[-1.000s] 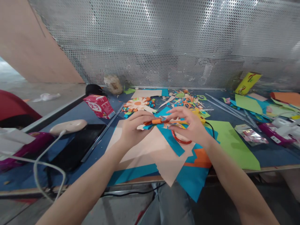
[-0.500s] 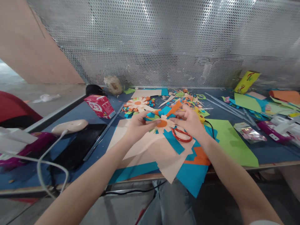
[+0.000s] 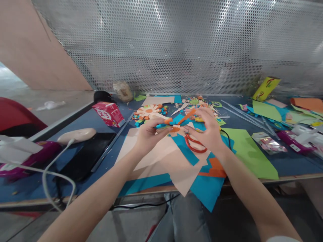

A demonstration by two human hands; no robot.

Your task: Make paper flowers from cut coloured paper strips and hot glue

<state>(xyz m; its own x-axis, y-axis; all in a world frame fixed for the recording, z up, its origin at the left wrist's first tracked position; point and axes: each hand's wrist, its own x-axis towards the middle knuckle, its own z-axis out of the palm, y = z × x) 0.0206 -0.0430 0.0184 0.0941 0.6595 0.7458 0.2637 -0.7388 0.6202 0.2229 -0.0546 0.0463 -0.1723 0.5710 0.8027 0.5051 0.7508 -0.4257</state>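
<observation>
A layered paper flower (image 3: 176,129) with an orange centre, pale petals and blue, orange and green strips is held above the papers, tilted nearly edge-on. My left hand (image 3: 148,136) is closed on its left side, thumb below and fingers behind. My right hand (image 3: 209,129) pinches its right side; an orange paper strip (image 3: 186,116) sticks up from the flower to these fingertips. Just below my right hand lie scissors with red handles (image 3: 195,144), their blades hidden. A blue paper strip (image 3: 185,149) rests beside them on pale paper sheets (image 3: 151,161).
Another paper flower (image 3: 148,111) and a heap of paper scraps (image 3: 199,104) lie farther back. At left are a pink box (image 3: 108,114), a black phone-like slab (image 3: 85,158) and a white cable (image 3: 44,181). Green paper (image 3: 247,151) is at right. A perforated metal panel (image 3: 176,43) stands behind.
The flower has tipped from facing me to nearly edge-on. My right hand has shifted slightly, its fingers rising at the orange strip. My left hand has barely moved.
</observation>
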